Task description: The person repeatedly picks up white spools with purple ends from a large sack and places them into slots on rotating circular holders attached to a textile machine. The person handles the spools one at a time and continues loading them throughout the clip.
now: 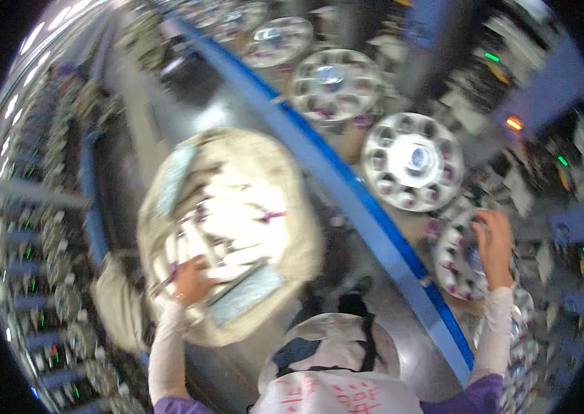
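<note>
My left hand [192, 281] reaches into a large round cloth-lined bin [299, 200], low over the white yarn bobbins [243, 217] heaped inside. Its fingers look apart among the bobbins, though motion blurs them. A purple-tipped bobbin [170, 274] lies right beside that hand; whether it is touched cannot be made out. To the right, my right hand [495, 245] is raised over a white round bobbin magazine [454, 265]. Its fingers are bent and spread, with nothing visible between them. The magazine has a ring of pockets, several showing purple-tipped bobbins, and the hand partly covers it.
A blue rail [347, 179] runs diagonally between the bin and the machine. Further round magazines [412, 162] line the machine's side. Two grey-green flat pieces [247, 293] lie on the bobbins. A beige cloth sack [121, 300] stands left of the bin; another machine row [50, 290] is farther left.
</note>
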`<state>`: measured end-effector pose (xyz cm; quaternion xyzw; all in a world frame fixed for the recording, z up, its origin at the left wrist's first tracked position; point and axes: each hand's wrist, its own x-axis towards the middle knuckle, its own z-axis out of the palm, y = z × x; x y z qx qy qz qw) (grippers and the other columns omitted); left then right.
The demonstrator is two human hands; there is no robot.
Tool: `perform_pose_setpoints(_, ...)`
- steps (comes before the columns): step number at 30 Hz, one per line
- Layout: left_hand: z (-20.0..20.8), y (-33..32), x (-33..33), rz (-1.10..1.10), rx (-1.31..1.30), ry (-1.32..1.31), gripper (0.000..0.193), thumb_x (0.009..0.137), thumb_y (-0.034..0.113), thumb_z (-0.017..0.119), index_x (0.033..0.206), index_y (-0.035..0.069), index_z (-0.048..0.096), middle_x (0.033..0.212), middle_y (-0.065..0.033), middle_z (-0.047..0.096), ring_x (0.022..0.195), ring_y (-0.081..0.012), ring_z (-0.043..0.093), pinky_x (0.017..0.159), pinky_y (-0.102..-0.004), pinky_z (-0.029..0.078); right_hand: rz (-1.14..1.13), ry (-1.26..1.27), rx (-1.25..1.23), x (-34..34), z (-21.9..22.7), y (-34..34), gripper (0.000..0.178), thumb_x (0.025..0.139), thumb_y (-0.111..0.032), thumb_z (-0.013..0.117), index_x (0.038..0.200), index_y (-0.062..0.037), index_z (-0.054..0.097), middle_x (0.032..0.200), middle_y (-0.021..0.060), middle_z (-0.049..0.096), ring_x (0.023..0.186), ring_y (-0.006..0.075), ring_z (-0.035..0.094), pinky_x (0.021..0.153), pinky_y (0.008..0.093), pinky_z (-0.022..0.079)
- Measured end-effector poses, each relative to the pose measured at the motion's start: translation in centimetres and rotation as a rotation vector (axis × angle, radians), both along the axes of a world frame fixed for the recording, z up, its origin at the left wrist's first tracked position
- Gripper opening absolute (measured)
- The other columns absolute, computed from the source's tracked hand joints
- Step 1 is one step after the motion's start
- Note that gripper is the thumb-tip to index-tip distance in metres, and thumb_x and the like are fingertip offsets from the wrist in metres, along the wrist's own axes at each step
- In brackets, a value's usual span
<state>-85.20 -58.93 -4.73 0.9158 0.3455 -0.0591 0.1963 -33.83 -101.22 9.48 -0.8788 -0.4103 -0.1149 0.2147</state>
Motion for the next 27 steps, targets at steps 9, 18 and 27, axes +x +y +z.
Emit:
perform_pose_setpoints(9, 7.9, -2.3, 3.4, -0.353, -0.029, 0.328, 0.041, 0.085, 0.022, 0.065, 0.120, 0.005, 0.050, 0.111, -0.0137, 0.055, 0.096, -0.0309, 0.061, 0.082, -0.0421, 0.051, 0.867, 0.460, 0.049, -21.6, -7.1, 30.9, 0.023, 0.088, -0.007, 0.058, 0.110, -0.0004, 0.060, 0.098, 0.0165, 0.063, 0.098, 0.0348, 0.059, 0.084, 0.0424, 0.048)
perform_pose_setpoints(18, 16.5, 2.4, -4.4, 0.048, 0.001, -0.276, 0.065, 0.065, -0.004, 0.062, 0.129, 0.007, 0.055, 0.106, -0.0172, 0.051, 0.087, -0.0321, 0.057, 0.085, -0.0411, 0.046, 0.604, 0.482, -0.223, -27.2, -15.7, 38.9, 0.052, 0.068, -0.009, 0.069, 0.117, -0.0019, 0.052, 0.107, 0.0232, 0.054, 0.103, 0.0382, 0.052, 0.091, 0.0473, 0.044)
perform_pose_setpoints(27, 17.8, -2.5, 14.1, 0.399, -0.972, -1.226, 0.045, 0.080, 0.017, 0.070, 0.118, -0.002, 0.055, 0.103, -0.0131, 0.064, 0.070, -0.0147, 0.059, 0.058, -0.0264, 0.048, 0.688, 1.639, 0.283, -18.8, -0.4, 29.2, 0.062, 0.099, -0.052, 0.043, 0.136, -0.0028, 0.047, 0.084, 0.0061, 0.061, 0.070, 0.0130, 0.061, 0.065, 0.0283, 0.051)
